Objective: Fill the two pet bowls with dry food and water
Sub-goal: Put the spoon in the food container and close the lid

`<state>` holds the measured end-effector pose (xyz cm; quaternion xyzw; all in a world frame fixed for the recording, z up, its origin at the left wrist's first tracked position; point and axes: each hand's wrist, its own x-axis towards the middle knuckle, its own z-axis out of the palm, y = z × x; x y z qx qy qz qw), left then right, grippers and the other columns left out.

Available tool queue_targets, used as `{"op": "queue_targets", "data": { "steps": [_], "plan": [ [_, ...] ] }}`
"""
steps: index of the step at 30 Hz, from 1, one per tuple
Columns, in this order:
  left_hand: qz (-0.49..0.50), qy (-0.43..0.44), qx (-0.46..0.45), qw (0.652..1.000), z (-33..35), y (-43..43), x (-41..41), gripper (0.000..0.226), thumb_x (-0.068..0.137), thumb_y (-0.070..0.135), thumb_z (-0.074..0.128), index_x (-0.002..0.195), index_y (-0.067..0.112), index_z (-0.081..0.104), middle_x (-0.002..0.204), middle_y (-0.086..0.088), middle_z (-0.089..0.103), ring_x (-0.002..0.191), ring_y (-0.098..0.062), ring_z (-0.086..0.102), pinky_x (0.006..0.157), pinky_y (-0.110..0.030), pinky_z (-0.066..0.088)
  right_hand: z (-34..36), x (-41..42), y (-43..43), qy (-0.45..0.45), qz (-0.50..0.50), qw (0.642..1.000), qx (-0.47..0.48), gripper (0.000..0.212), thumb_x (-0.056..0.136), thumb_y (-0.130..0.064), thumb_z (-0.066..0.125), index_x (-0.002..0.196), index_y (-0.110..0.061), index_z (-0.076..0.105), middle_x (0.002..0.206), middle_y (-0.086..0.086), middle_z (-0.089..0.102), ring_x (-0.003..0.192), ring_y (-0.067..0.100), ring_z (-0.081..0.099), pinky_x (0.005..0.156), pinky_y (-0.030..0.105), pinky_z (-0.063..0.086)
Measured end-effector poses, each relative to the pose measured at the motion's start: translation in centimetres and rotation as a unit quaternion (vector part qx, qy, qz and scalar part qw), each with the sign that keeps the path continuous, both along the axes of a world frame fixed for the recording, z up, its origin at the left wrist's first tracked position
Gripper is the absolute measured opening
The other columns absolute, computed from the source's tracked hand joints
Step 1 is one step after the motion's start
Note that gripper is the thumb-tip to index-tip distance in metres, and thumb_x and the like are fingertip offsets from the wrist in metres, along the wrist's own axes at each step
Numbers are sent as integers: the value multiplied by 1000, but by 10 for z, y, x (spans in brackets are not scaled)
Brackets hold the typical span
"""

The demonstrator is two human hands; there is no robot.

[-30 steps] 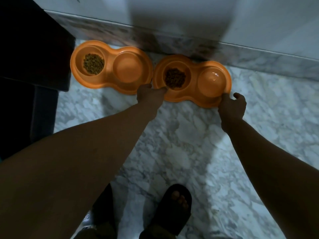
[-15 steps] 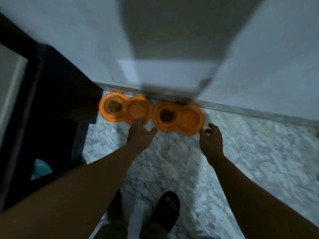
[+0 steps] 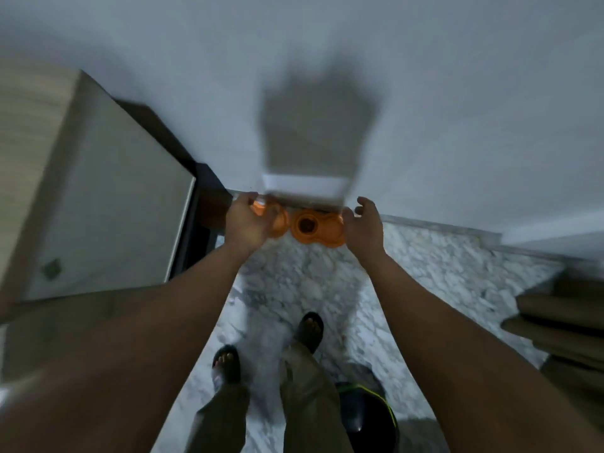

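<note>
The left hand (image 3: 246,220) and right hand (image 3: 364,223) are held out, fingers relaxed, nothing gripped. One orange double bowl (image 3: 318,228) is seen between them, dry food (image 3: 306,225) in the compartment nearer the left hand; a second bowl (image 3: 279,220) is partly hidden behind the left hand

The left double bowl (image 3: 280,221) and the right double bowl (image 3: 327,235), both orange, sit side by side on the marble floor (image 3: 310,282). Kibble (image 3: 306,225) fills the right one's left cup. The left hand (image 3: 248,220) and right hand (image 3: 364,223) hover above, relaxed and empty.
</note>
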<state>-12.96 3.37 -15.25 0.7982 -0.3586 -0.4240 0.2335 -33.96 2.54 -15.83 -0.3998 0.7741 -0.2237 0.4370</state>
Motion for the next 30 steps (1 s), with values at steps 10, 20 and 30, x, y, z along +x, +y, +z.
{"op": "queue_targets", "data": {
  "steps": [10, 20, 30],
  "plan": [
    [-21, -2, -88, 996, 161, 100, 77, 56, 85, 36, 76, 128, 5, 59, 122, -17, 66, 107, -32, 66, 92, -44, 57, 164, 76, 91, 7, 61, 993, -96, 51, 98, -30, 53, 145, -13, 41, 141, 10, 50, 127, 25, 52, 105, 42, 44],
    [-32, 11, -204, 978, 275, 242, 236, 58, 87, 28, 77, 136, 5, 58, 136, -13, 62, 126, -26, 58, 100, -26, 42, 270, 245, 229, 13, 93, 975, -203, 52, 100, -32, 53, 147, -14, 40, 145, 9, 49, 130, 24, 50, 107, 42, 44],
    [49, -35, -243, 968, 319, 331, 410, 52, 83, 29, 81, 127, 6, 64, 126, -12, 67, 119, -26, 62, 97, -28, 43, 307, 412, 295, -26, 157, 956, -246, 52, 98, -24, 56, 146, -10, 42, 144, 12, 49, 131, 26, 50, 108, 42, 43]
  ]
}}
